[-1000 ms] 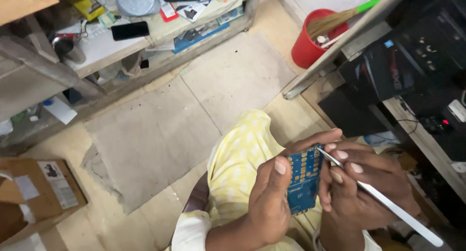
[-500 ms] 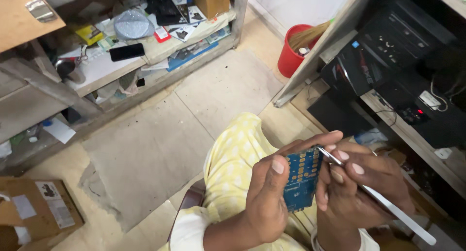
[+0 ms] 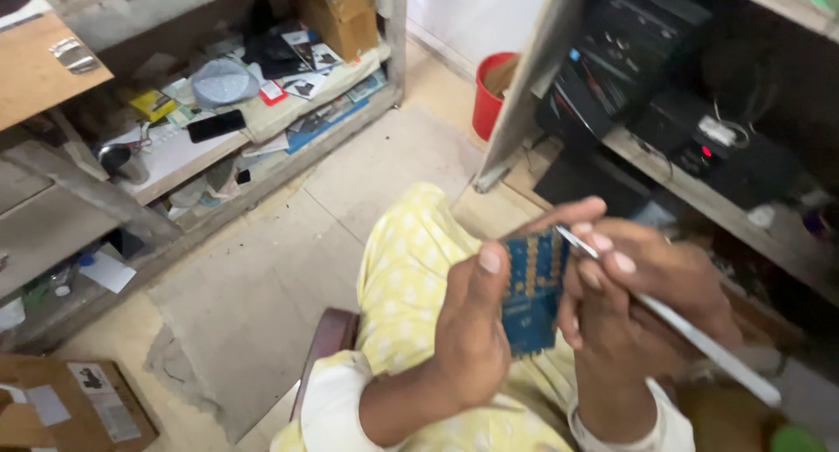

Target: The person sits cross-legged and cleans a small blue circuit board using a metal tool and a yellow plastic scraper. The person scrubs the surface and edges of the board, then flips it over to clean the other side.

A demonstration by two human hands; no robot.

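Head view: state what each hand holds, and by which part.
Left hand grips the blue circuit board by its left edge and top. Right hand pinches the silver tweezers near their tip end.

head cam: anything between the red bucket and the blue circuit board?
Yes. In the head view a slanted grey panel edge crosses between the red bucket and the blue circuit board, then a strip of floor and the left hand's fingertips.

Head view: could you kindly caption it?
Left hand holds a blue circuit board; right hand applies metal tweezers.
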